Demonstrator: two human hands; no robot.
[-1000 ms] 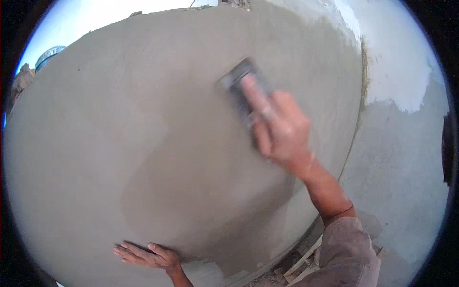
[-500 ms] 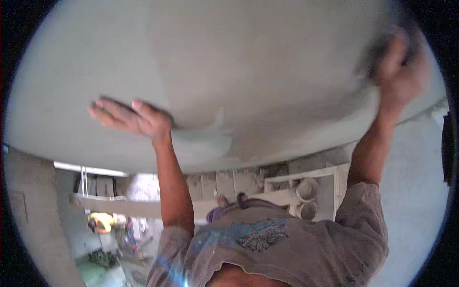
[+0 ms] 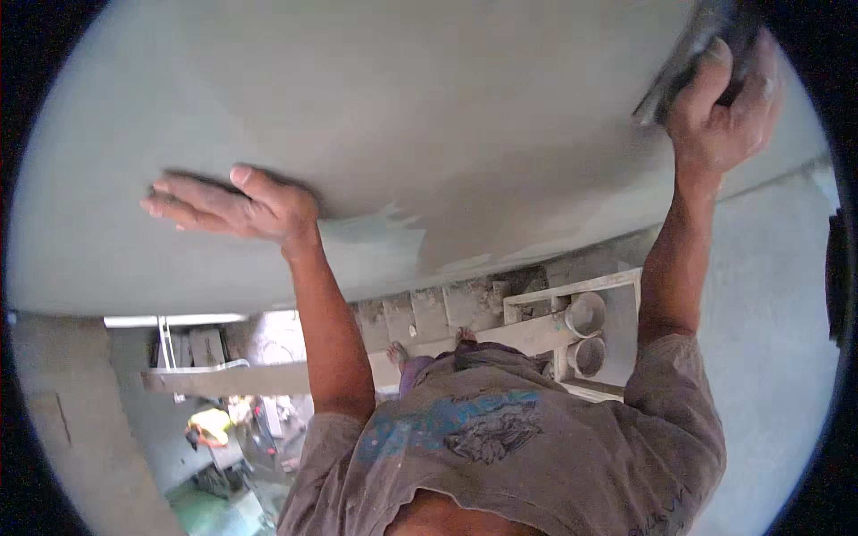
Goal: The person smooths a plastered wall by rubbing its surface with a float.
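Grey wall (image 3: 429, 107); dark trowel (image 3: 681, 67), seemingly gripped, under right hand (image 3: 722, 116).

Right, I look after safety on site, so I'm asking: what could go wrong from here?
A slip seems possible: what look like bare feet appear to stand on a narrow plank, with buckets near its right end to trip on. The left hand is spread flat at the wall, and might mark it if the surface is soft. The trowel in the right hand could be dropped.
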